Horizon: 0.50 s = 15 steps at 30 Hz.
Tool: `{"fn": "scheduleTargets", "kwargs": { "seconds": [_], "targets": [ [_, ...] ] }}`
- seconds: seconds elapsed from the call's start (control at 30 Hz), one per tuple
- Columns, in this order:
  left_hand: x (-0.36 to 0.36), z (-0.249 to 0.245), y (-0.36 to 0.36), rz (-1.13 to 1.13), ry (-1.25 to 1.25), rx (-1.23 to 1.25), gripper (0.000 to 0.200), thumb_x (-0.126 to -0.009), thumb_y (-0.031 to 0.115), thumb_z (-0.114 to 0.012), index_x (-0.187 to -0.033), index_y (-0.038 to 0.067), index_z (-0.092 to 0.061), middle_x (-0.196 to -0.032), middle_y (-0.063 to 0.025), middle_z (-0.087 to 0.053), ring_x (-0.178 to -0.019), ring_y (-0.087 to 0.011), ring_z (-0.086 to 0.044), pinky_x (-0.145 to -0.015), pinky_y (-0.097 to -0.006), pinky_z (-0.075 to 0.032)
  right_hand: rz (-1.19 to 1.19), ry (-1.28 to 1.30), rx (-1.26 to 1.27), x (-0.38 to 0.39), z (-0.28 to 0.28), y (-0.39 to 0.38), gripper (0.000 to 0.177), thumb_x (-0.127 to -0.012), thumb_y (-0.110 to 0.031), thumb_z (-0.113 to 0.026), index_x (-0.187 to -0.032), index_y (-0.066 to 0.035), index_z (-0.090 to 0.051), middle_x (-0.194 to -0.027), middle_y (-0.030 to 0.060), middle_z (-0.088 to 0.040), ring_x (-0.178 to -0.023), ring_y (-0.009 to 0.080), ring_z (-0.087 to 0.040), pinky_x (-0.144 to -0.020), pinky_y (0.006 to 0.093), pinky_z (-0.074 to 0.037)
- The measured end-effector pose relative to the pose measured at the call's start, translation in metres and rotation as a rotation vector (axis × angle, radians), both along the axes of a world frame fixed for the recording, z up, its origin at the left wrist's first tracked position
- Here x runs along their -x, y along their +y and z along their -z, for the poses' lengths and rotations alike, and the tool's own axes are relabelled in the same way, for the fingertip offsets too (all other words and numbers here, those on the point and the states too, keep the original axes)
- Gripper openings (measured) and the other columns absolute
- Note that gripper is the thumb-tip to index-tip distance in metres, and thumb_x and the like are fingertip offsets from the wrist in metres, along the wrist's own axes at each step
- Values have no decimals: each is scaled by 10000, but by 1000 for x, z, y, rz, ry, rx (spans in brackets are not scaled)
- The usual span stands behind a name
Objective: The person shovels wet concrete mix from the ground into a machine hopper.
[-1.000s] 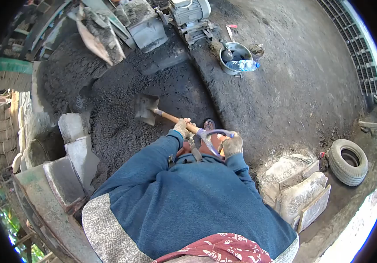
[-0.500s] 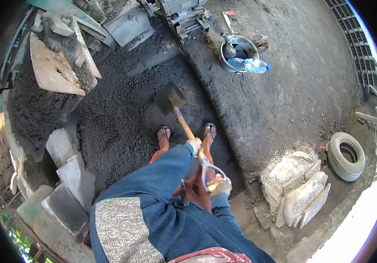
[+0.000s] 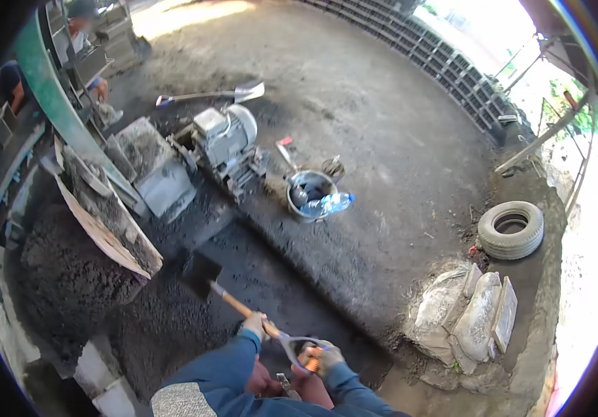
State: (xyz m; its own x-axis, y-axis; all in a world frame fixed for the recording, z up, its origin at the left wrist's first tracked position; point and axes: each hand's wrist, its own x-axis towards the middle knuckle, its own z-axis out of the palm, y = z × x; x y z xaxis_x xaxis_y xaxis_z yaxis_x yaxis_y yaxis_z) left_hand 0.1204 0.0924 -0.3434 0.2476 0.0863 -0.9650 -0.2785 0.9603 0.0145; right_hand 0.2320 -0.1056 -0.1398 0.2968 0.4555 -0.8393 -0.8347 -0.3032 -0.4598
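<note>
A shovel (image 3: 232, 301) with a wooden shaft stretches out ahead of me, its dark flat blade (image 3: 202, 275) low over the dark granular material. My left hand (image 3: 254, 325) is wrapped round the lower shaft. At the near end, my right hand (image 3: 327, 358) grips the D-shaped handle with its orange crossbar. Dark loose material (image 3: 77, 278) is heaped to the left of the blade. A raised ledge edge runs diagonally to the right of the shovel.
An electric motor (image 3: 226, 142) stands beyond the pit, near a bucket (image 3: 307, 214) holding a plastic bottle (image 3: 334, 203). Another shovel (image 3: 212, 94) lies farther back. At right are a tyre (image 3: 511, 231) and stacked sacks (image 3: 445, 306). Two people (image 3: 11, 85) are partly visible at upper left.
My view has tilted up, bringing the far floor and people into sight; my feet have left it. The shovel remains in both hands, its blade now farther left beside the heap.
</note>
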Motion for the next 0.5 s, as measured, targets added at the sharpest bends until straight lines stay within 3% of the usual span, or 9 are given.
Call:
{"fn": "scheduleTargets", "kwargs": {
  "seconds": [0.03, 0.1, 0.13, 0.17, 0.27, 0.3, 0.37, 0.47, 0.5],
  "targets": [
    [2, -3, -12, -105, -5, 114, 99, -836, 126, -585, -872, 130, -493, -797, -40, -487, -718, -227, -499, -652, -443, -487, -81, -33, 40, -22, -28, -10, 40, -881, 4, -606, -918, -13, -608, -755, 87, -621, -619, 210, -632, -567, 366, -562],
    [10, -82, -24, -207, -18, 174, 129, -828, 126, -601, -880, 131, -483, -844, -41, -479, -815, -233, -497, -753, -458, -476, -161, 26, 15, -61, -70, -38, 40, -885, -19, -611, -914, 6, -600, -738, 97, -617, -578, 223, -631, -525, 372, -557],
    [26, -52, -30, -254, -59, 189, 114, -858, 157, -575, -898, 117, -476, -814, -57, -486, -767, -237, -511, -778, -490, -473, -231, -20, 3, -78, -87, -52, 73, -878, -39, -630, -914, 17, -601, -729, 100, -614, -529, 225, -612, -504, 369, -545],
    [47, -89, -31, -240, 6, 153, 95, -899, 203, -516, -885, 118, -477, -799, -53, -504, -721, -237, -520, -779, -511, -478, -294, -54, 46, -106, -127, -60, 98, -869, -54, -647, -899, 24, -596, -714, 104, -606, -491, 229, -594, -489, 381, -539],
    [119, 18, -58, -524, -244, 253, 169, -932, 251, -436, -951, 127, -549, -851, -63, -580, -776, -250, -596, -818, -533, -500, -396, -291, 153, -136, -187, -57, 136, -858, -73, -667, -906, 40, -608, -701, 113, -607, -507, 206, -601, -479, 373, -523],
    [138, 27, -74, -572, -439, 341, 192, -932, 256, -427, -961, 130, -569, -854, -65, -594, -797, -255, -611, -825, -538, -505, -457, -346, 170, -143, -191, -57, 136, -851, -81, -683, -884, 31, -613, -707, 109, -619, -516, 193, -605, -481, 369, -520],
    [155, 40, -107, -582, -465, 376, 235, -933, 266, -415, -987, 131, -599, -870, -70, -618, -843, -264, -634, -835, -543, -515, -571, -463, 165, -149, -205, -54, 144, -848, -96, -698, -873, 23, -620, -709, 100, -627, -520, 183, -607, -482, 367, -517],
    [170, 15, -156, -536, 63, 350, 262, -930, 295, -435, -1043, 130, -604, -963, -68, -633, -941, -270, -631, -825, -558, -525, -595, -435, 70, -170, -178, -73, 157, -851, -115, -704, -881, 19, -628, -711, 98, -636, -514, 183, -606, -479, 363, -514],
    [180, 3, -163, -520, 48, 251, 208, -911, 282, -492, -1017, 118, -565, -925, -77, -608, -894, -254, -634, -808, -532, -532, -622, -410, 49, -178, -167, -80, 164, -849, -124, -709, -887, 18, -636, -723, 106, -648, -518, 191, -609, -485, 362, -516]
  ]
}}
